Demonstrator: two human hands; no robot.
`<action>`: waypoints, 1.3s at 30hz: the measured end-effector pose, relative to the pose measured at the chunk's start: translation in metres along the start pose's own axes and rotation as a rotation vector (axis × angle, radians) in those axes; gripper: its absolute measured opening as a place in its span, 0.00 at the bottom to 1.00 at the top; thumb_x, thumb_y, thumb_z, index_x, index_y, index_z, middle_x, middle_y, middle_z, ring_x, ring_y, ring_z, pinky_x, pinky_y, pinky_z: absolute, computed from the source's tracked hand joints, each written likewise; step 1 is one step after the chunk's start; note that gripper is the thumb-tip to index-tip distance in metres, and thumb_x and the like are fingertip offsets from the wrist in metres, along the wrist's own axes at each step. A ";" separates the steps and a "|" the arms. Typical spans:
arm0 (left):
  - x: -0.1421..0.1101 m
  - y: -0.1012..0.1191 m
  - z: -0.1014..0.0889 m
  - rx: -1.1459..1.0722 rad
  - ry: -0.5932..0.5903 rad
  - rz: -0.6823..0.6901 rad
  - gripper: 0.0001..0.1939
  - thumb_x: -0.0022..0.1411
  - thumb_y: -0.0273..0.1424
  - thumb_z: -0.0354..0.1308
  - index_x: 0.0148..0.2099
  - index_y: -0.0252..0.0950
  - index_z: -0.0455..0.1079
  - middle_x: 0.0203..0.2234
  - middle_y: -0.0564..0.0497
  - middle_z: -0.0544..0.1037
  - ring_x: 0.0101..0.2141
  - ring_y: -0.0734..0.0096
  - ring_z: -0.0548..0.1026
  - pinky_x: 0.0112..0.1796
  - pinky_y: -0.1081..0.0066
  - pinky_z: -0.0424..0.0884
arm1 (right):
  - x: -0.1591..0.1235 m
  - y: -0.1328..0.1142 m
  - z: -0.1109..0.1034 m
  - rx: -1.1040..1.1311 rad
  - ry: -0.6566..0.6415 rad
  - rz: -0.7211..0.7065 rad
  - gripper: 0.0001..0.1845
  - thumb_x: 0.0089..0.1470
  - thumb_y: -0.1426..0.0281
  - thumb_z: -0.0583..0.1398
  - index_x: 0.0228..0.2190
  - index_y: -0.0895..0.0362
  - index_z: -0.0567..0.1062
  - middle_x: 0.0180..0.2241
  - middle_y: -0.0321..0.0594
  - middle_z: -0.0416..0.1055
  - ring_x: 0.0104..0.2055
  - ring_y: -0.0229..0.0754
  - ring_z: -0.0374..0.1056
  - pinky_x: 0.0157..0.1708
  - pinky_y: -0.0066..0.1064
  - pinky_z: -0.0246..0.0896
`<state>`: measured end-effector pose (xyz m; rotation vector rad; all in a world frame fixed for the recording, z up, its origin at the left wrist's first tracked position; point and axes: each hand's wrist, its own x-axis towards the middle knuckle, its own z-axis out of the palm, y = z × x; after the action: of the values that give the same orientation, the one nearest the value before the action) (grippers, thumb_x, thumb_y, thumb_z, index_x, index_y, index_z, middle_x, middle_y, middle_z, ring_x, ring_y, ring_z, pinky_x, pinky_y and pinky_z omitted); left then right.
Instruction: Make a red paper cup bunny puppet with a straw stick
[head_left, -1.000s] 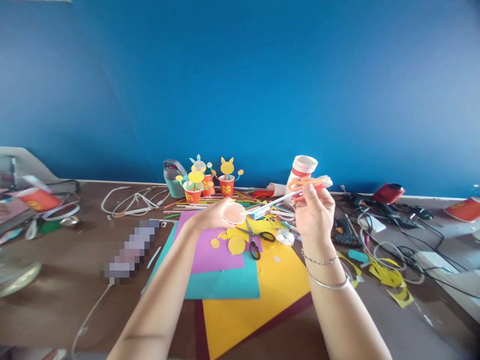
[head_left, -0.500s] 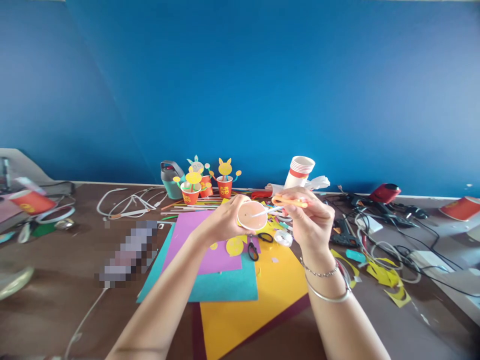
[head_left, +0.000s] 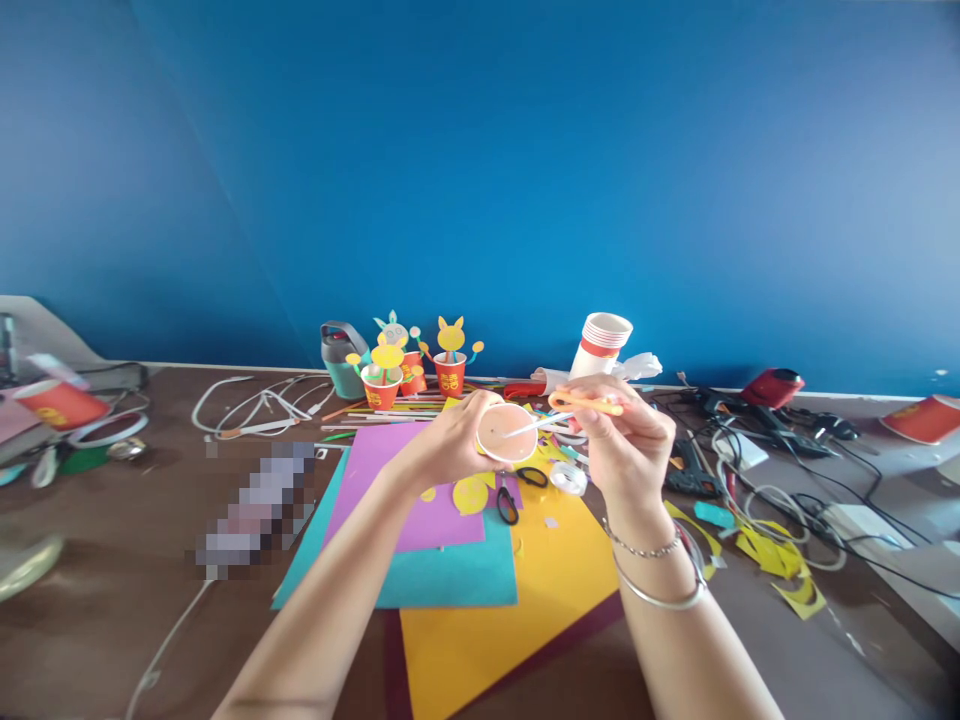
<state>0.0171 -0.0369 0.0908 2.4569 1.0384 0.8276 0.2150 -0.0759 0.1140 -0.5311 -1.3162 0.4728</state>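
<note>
My left hand (head_left: 461,435) is closed around a paper cup (head_left: 506,432), its open mouth tilted towards me. A small dark spot shows on the cup's pale inner bottom. In my right hand (head_left: 626,430) is a pair of orange-handled scissors (head_left: 585,403). Their thin, pale blade reaches over the rim into the cup; whether the tip touches the bottom I cannot tell. Below the cup, black-handled scissors (head_left: 508,503) lie on coloured paper, beside a yellow paper disc (head_left: 470,494) and a roll of clear tape (head_left: 568,478).
Purple (head_left: 427,525), teal (head_left: 450,580) and yellow sheets (head_left: 555,580) overlap on the brown table. Behind stand decorated cups (head_left: 451,375), a flask (head_left: 343,360) and a leaning cup stack (head_left: 600,345). Glue gun (head_left: 688,468), cables and yellow scraps (head_left: 769,550) crowd the right.
Almost nothing differs. The view has shifted very slightly, and both hands keep the cup and the scissors in nearly the same pose.
</note>
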 end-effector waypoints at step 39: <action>0.000 0.003 0.007 -0.055 0.002 -0.017 0.32 0.49 0.38 0.71 0.52 0.39 0.60 0.47 0.42 0.75 0.47 0.50 0.76 0.45 0.56 0.71 | -0.006 0.007 0.011 -0.141 -0.074 -0.132 0.08 0.57 0.75 0.62 0.35 0.50 0.80 0.36 0.38 0.79 0.38 0.44 0.76 0.37 0.39 0.74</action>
<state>0.0232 -0.0396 0.0875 2.3990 1.0223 0.8423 0.2027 -0.0728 0.1073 -0.5430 -1.4530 0.2945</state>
